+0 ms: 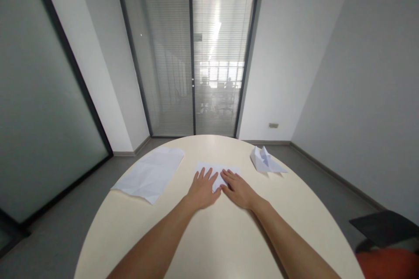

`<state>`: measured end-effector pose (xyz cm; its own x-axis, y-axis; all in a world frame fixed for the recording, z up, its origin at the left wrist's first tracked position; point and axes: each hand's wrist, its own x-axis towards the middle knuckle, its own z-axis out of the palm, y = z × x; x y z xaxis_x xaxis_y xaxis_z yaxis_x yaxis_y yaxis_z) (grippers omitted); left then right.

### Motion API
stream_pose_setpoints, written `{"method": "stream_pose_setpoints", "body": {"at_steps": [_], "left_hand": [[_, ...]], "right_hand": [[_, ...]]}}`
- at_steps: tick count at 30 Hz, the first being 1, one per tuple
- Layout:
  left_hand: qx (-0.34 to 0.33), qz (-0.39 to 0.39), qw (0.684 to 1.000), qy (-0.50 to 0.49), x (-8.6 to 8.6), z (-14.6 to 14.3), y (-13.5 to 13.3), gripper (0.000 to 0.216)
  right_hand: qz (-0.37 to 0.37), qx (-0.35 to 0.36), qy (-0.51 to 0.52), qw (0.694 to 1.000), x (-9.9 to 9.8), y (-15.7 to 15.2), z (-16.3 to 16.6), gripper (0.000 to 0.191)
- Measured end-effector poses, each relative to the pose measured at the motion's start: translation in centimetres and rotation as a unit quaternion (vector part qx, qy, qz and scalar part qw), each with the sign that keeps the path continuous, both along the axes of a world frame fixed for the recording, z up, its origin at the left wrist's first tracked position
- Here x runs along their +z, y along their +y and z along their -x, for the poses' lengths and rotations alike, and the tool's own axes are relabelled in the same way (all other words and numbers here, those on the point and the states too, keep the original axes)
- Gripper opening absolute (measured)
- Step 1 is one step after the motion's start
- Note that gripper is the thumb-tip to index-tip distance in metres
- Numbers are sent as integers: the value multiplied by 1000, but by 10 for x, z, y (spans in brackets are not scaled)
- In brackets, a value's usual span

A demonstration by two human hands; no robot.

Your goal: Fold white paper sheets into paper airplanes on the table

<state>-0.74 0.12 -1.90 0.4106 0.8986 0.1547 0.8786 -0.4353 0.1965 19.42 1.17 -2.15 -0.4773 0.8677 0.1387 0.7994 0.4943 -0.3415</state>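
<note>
A white sheet of paper (215,183) lies flat in the middle of the table, its near part covered by my hands. My left hand (203,189) rests on its left side, palm down, with the fingers spread. On the right side lies my right hand (240,189), palm down and fingers stretched out, its thumb close to the left thumb. To the right stands a folded white paper shape (264,160) with raised points. Off to the left is a larger creased sheet of paper (150,172).
The round cream table (209,244) has its curved edge on both sides. At the lower right are a black chair part (386,228) and a red seat (389,263). Beyond the table stands a glass door with blinds (193,65).
</note>
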Motion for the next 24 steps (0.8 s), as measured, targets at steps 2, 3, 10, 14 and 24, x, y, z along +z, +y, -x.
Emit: {"method": "stream_pose_setpoints", "body": {"at_steps": [2,3,10,14,24], "left_hand": [[16,3,1000,3,-2,0,1,67],[24,2,1000,4,-4,0,1,68],[97,-17,995,11,-13,-1,5,70],[127,-29,991,18,-13,-4,4,72],[83,-74,994,18,-9,-3,1,65]], "right_hand": [[0,-1,0,1000,0,0,0,63],[0,-2,2,1000,0,0,0,63],[2,-1,5,1000,-1,1,0,64],[0,-3,6,1000,0,0,0,63],[-9,4,7,1000,-4,2,-2,64]]}}
